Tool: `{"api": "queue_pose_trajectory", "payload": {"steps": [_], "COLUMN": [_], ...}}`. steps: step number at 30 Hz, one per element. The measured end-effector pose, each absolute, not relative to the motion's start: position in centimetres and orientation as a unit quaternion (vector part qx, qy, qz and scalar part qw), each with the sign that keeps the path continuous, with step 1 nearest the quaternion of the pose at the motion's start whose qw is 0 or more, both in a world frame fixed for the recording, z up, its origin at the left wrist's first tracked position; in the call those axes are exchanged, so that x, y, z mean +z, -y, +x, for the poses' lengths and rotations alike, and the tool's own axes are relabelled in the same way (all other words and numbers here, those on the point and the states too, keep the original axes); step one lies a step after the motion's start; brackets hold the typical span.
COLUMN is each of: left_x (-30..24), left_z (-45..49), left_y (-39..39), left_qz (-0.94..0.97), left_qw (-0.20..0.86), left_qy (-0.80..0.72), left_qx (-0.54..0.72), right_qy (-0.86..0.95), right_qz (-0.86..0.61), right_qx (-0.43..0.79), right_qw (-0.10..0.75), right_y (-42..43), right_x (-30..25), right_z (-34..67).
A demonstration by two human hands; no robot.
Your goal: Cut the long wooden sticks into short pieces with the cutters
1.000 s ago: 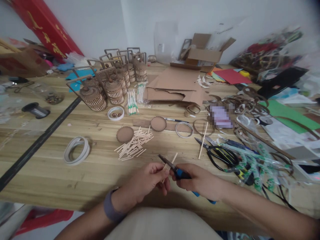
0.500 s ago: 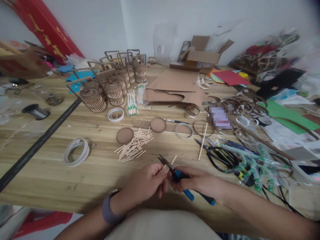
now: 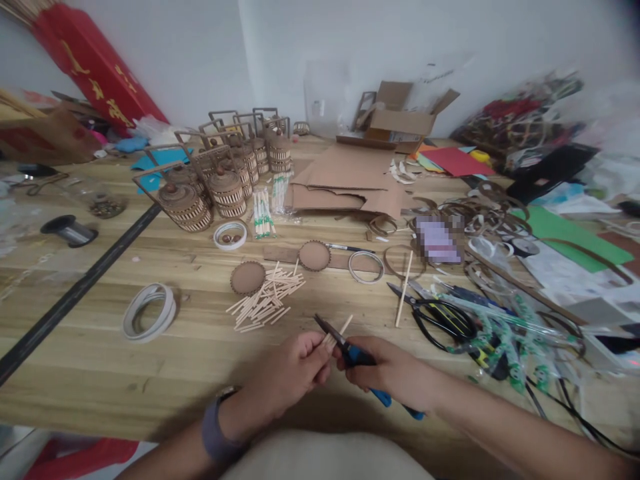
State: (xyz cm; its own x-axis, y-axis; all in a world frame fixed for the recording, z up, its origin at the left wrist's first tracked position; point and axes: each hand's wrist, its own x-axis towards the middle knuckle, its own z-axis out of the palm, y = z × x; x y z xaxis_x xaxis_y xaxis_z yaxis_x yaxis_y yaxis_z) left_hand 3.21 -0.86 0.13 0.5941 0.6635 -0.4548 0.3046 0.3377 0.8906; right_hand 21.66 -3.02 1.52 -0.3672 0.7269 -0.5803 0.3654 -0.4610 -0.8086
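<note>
My left hand (image 3: 300,360) is closed in a pinch on thin wooden sticks (image 3: 329,340), their ends partly hidden by the fingers. My right hand (image 3: 390,370) grips blue-handled snips (image 3: 359,355) whose dark blades lie across the sticks, right by the left fingertips. A pale stick end (image 3: 346,325) pokes out past the blades. Just beyond the hands is a loose pile of short sticks (image 3: 270,300). Two round cardboard discs with scalloped rims, one (image 3: 248,277) touching the pile and the other (image 3: 315,255) behind it, lie flat. To the right rests a longer stick (image 3: 405,290).
Black-handled scissors (image 3: 443,323) and plastic-wrapped sticks (image 3: 510,340) crowd the right side. Tape rolls (image 3: 150,312) lie at left. Small handled baskets (image 3: 187,200) stand behind, beside cardboard sheets (image 3: 345,170). Brown strips (image 3: 490,207) are heaped at right.
The snips' blades, slightly parted before, now look closer together across the sticks. Both hands keep nearly the same place and hold. The whole view has shifted a little.
</note>
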Motion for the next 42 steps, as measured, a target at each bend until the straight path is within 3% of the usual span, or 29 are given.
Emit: {"api": "queue_pose_trajectory", "payload": {"steps": [5, 9, 13, 18, 25, 30, 36, 42], "left_x": [0.1, 0.1, -0.1, -0.3, -1.5, -1.7, -0.8, -0.8], "left_z": [1.8, 0.7, 1.4, 2.4, 3.6, 2.8, 1.8, 3.4], "left_y": [0.2, -0.3, 0.0, 0.4, 0.4, -0.6, -2.0, -1.3], "left_qz": [0.595, 0.666, 0.765, 0.797, 0.76, 0.738, 0.537, 0.424], "left_qw": [0.643, 0.545, 0.42, 0.346, 0.306, 0.366, 0.677, 0.752], "left_qy": [-0.457, -0.486, -0.474, -0.484, -0.568, -0.55, -0.471, -0.453], "left_qx": [0.156, 0.151, 0.118, 0.1, 0.078, 0.139, 0.179, 0.223], "right_qy": [0.552, 0.651, 0.756, 0.779, 0.718, 0.706, 0.714, 0.746], "right_qz": [-0.525, -0.632, -0.576, -0.603, -0.669, -0.666, -0.605, -0.551], "right_qx": [0.631, 0.376, 0.21, 0.137, 0.172, 0.205, 0.301, 0.32], "right_qw": [0.145, 0.185, 0.228, 0.105, 0.088, 0.123, 0.182, 0.193], "right_y": [3.1, 2.8, 2.5, 2.2, 1.2, 0.3, 0.3, 1.3], "right_x": [1.7, 1.9, 1.6, 0.5, -0.4, -0.3, 1.6, 1.5], "right_z": [22.8, 23.5, 22.1, 20.0, 18.4, 19.1, 21.4, 19.8]}}
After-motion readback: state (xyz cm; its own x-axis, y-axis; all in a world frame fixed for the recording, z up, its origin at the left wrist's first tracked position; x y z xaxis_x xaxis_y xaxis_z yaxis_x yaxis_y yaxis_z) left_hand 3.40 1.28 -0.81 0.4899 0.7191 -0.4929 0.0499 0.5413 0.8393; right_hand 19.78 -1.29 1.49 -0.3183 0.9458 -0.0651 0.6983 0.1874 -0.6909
